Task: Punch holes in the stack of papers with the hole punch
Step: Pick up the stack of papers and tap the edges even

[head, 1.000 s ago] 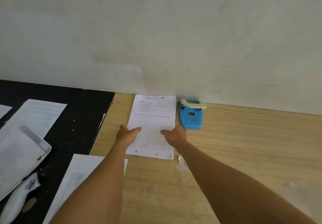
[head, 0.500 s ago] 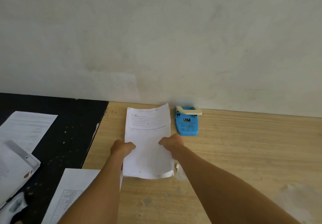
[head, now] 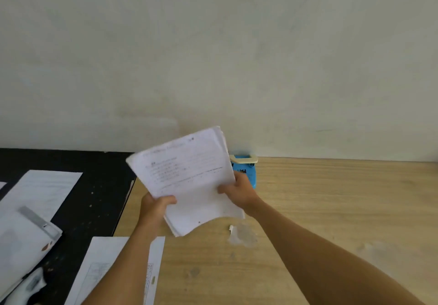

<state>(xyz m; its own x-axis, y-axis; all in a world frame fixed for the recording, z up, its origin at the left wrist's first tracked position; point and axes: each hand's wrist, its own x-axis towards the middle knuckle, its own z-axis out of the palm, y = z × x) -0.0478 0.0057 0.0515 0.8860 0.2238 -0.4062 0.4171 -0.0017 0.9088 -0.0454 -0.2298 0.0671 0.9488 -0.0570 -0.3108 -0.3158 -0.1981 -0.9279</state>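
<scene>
Above the desk (head: 331, 209), paper stack (head: 189, 176) now lifted, tilted, both hands gripping.

Stack lifted off table, tilted.

Stack of papers (head: 189, 181), flat on the table (head: 331, 209) 1 s ago, now raised clear, top corner swung toward 1 o'clock, bottom edge curling. Left hand (head: 154, 207) moved from resting on top to a closed grip on the lower-left edge; right hand (head: 239, 192) likewise grips the right edge. Stack now covers the left part of the hole punch (head: 247, 167).
</scene>
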